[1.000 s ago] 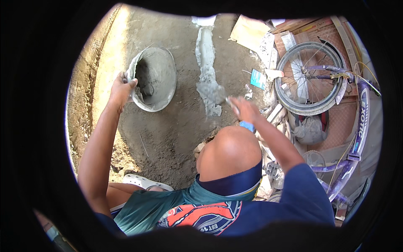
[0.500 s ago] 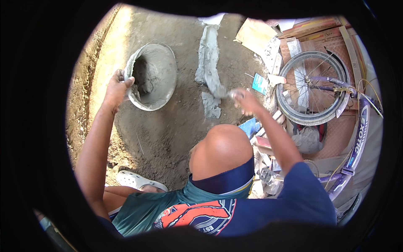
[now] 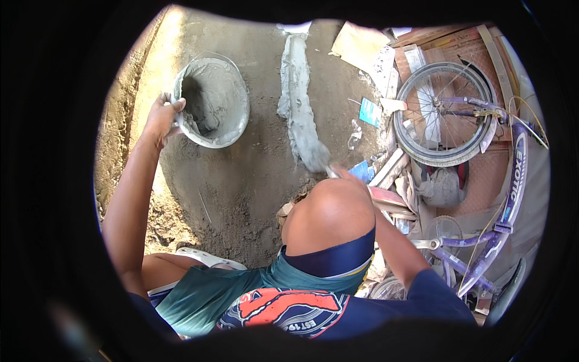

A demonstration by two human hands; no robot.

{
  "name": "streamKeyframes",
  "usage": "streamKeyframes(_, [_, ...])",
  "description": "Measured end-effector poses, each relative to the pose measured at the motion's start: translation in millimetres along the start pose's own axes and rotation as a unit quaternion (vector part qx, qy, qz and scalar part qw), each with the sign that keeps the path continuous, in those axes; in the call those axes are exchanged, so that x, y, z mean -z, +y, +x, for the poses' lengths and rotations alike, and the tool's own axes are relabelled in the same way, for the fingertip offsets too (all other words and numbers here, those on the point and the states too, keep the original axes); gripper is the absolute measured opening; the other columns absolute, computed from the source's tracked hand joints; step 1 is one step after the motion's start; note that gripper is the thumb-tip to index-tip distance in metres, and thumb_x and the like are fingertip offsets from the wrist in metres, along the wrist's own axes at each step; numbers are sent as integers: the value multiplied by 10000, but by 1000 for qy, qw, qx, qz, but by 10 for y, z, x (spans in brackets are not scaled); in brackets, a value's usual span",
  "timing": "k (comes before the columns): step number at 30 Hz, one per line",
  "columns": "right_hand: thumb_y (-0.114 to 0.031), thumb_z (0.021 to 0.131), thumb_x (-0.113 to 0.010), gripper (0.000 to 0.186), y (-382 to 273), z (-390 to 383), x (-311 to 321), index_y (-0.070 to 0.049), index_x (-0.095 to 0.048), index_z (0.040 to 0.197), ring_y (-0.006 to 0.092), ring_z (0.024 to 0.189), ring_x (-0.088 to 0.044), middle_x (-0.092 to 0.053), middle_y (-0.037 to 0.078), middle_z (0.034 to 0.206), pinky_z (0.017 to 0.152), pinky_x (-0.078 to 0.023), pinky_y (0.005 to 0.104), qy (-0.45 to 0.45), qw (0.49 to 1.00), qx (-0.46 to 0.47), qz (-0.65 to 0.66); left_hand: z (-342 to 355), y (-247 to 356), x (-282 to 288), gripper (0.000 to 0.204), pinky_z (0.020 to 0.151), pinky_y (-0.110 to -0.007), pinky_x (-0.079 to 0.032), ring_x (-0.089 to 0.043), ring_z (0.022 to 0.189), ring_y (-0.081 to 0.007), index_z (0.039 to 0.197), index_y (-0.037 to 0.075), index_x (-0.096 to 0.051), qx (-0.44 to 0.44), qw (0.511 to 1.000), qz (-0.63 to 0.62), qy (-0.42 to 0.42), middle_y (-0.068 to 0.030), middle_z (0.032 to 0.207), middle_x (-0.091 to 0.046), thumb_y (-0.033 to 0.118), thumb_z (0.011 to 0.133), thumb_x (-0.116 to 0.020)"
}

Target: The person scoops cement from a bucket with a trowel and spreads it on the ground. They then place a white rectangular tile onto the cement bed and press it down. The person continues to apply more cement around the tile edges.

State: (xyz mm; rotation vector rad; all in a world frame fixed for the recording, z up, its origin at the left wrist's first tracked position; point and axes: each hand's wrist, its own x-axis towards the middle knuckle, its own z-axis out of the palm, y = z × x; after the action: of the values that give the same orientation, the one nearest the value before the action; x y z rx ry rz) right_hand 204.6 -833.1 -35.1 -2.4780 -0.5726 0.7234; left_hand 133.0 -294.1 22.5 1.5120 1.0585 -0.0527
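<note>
My left hand (image 3: 161, 119) grips the rim of a tilted bucket (image 3: 235, 102) on its left side. Grey wet mortar clings to the bucket's inside, and its mouth faces me. A long strip of wet mortar (image 3: 297, 90) runs along the dirt floor to the right of the bucket. At the strip's near end, a trowel (image 3: 315, 158) touches the mortar, its blade smeared by motion. My right hand (image 3: 350, 177) is closed on its handle, partly hidden behind my raised knee (image 3: 329, 211).
To the right lie a bicycle wheel (image 3: 445, 114) and purple bicycle frame (image 3: 512, 187). Scraps of wood (image 3: 389, 169), a blue packet (image 3: 370, 113) and cardboard (image 3: 359, 43) lie nearer the strip. My shoe (image 3: 205, 257) rests on the dirt at lower left.
My right hand and trowel have moved nearer to me along the strip, and mortar now covers its near end more evenly. My left hand still holds the bucket rim.
</note>
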Motion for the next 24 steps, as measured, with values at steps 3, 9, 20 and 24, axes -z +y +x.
streamKeyframes(3, [-305, 1062, -574, 391, -299, 879, -31, -188, -569, 1435, 443, 1127, -674, -699, 212, 1233, 957, -537, 546, 5, 988, 46, -149, 38, -15, -78, 262, 844, -480, -589, -653, 905, -169, 1210, 184, -561, -16, 1000, 10, -1, 2, 1022, -643, 258, 1009, -711])
streamKeyframes(9, [-310, 1083, -550, 350, -66, 986, -162, -145, -585, 1389, 418, 1111, -702, -725, 240, 1158, 937, -542, 538, 2, 999, -8, -50, -156, -110, -33, 246, 835, -472, -611, -660, 940, -164, 1211, 163, -557, -22, 999, 24, 1, -3, 1055, -632, 224, 1020, -698])
streamKeyframes(20, [-273, 1045, -638, 417, 357, -57, -767, -170, -577, 1444, 347, 1062, -726, -746, 180, 1127, 913, -561, 458, -18, 994, -91, 50, -5, -48, 59, 295, 812, -425, -593, -659, 876, -195, 1201, 153, -561, 9, 1000, -10, 4, -24, 1003, -658, 300, 1007, -727])
streamKeyframes(24, [-296, 1044, -650, 427, 333, -469, -859, -162, -583, 1444, 376, 1026, -731, -757, 172, 1085, 907, -564, 471, 2, 999, -53, -6, 18, -39, 156, 247, 855, -419, -599, -652, 942, -195, 1171, 147, -585, -3, 1000, 8, -12, -23, 1042, -656, 301, 1021, -707])
